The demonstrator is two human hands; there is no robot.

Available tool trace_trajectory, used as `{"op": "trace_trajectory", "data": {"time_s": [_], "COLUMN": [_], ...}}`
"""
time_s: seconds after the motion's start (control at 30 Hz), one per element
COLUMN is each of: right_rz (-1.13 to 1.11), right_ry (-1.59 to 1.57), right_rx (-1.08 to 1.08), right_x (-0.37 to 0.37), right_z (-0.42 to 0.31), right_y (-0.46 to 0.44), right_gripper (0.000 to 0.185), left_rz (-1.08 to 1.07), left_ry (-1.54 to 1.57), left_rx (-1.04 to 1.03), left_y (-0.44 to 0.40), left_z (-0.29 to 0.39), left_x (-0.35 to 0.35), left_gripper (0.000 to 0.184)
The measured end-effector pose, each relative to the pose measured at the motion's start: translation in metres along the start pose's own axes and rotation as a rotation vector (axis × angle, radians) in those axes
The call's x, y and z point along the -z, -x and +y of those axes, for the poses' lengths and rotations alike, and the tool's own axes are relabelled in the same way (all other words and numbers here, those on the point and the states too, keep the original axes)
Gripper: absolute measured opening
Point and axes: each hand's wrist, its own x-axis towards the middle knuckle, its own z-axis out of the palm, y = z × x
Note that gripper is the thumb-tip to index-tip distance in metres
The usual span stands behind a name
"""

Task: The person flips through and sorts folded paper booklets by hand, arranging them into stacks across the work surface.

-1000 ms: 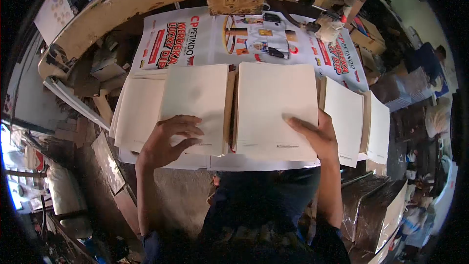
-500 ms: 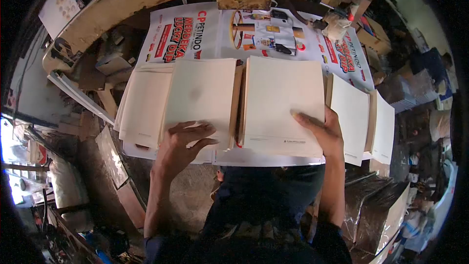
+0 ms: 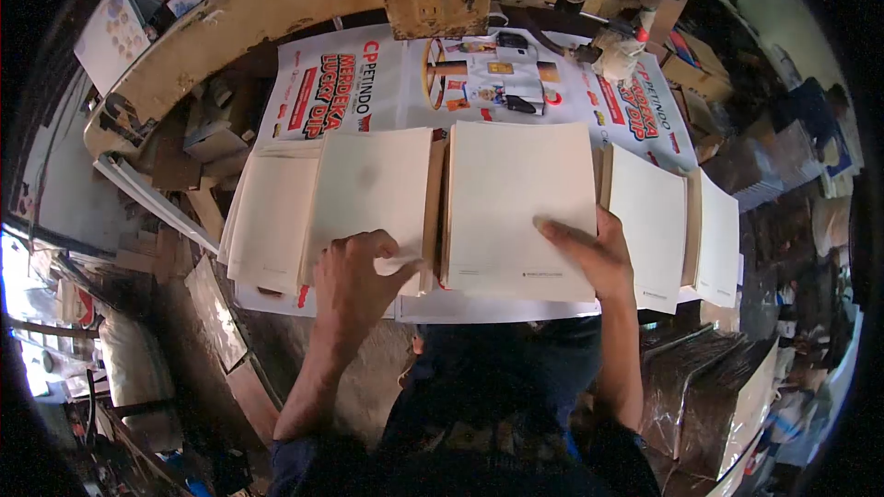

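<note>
Read clock positions from the gap between the two inner stacks, with 12 o'clock pointing away from the person. Nearest, at 4 o'clock, wrapped bundles (image 3: 709, 396) stand apart from the hands.

The left hand (image 3: 354, 281) is at 8 o'clock, over the near edge of the inner-left stack (image 3: 373, 184). Its thumb and forefinger are narrow, with white paper curled between them; blur prevents telling whether that paper is gripped.

The right hand (image 3: 612, 262), between 3 and 4 o'clock, holds the outer side of the inner-right stack (image 3: 520, 184): thumb on the top sheet, other fingers at the edge, tips hidden. This hold probably steadies the sheets against sliding.

The inner stacks lie side by side, apparently to keep both within reach. The outer-left stack (image 3: 276, 212) is at 9 o'clock; the outer-right stack (image 3: 645, 221) and end stack (image 3: 716, 230) are at 3 o'clock. Small print runs along the near edges, suggesting one common orientation.

Farther off, the poster (image 3: 391, 83) extends toward 12 o'clock, likely serving as a cover beneath the stacks. A socket box (image 3: 433, 0) stands at its far edge.
</note>
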Motion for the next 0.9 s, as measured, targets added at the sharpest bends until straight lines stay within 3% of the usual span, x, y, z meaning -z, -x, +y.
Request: {"op": "trace_trajectory", "data": {"time_s": [0.17,0.27,0.47,0.57,0.6,0.63,0.67,0.7,0.73,0.77,0.8,0.87,0.9], "right_rz": [-0.014,-0.015,-0.020,0.017,0.049,0.084,0.082,0.093,0.103,-0.008,-0.013,-0.235,-0.240], "right_ry": [-0.019,0.012,-0.047,-0.138,-0.276,-0.416,-0.418,-0.319,-0.222,-0.261,-0.267,-0.321,-0.324], "right_rx": [0.013,0.035,-0.023,0.019,-0.072,-0.165,-0.166,-0.063,0.040,-0.157,-0.154,0.001,0.008], "right_x": [0.000,0.000,0.002,0.001,-0.002,-0.007,-0.014,-0.023,-0.035,-0.051,-0.069,-0.100,-0.119], "right_z": [-0.003,-0.002,0.002,0.011,0.007,0.005,0.011,0.020,0.024,-0.012,-0.014,-0.008,0.003], "right_y": [0.001,0.000,0.002,0.006,0.009,0.012,0.013,0.013,0.013,0.011,0.006,-0.005,-0.011], "right_gripper": [0.031,0.031,0.032,0.032,0.031,0.031,0.031,0.035,0.039,0.046,0.046,0.058,0.058], "left_rz": [-0.116,-0.073,-0.142,-0.173,-0.084,-0.014,0.163,0.263,0.306,0.315,0.326,0.274,0.226], "left_ry": [0.067,-0.120,0.219,0.494,0.411,0.452,0.501,0.638,0.679,0.708,0.737,0.723,0.677], "left_rx": [0.016,0.038,0.082,0.283,0.098,0.658,0.329,0.168,0.219,0.275,0.330,0.357,0.360], "left_y": [-0.006,-0.005,-0.010,-0.005,-0.001,-0.004,0.008,0.022,0.026,0.025,0.023,0.013,0.006], "left_z": [0.012,0.026,0.001,-0.016,-0.034,0.034,-0.019,-0.065,-0.062,-0.074,-0.088,-0.110,-0.120], "left_x": [0.016,0.014,0.024,0.043,0.054,0.096,0.090,0.087,0.099,0.104,0.105,0.098,0.091], "left_gripper": [0.032,0.029,0.017,0.008,0.008,0.011,0.014,0.020,0.023,0.032,0.041,0.040,0.040]}}
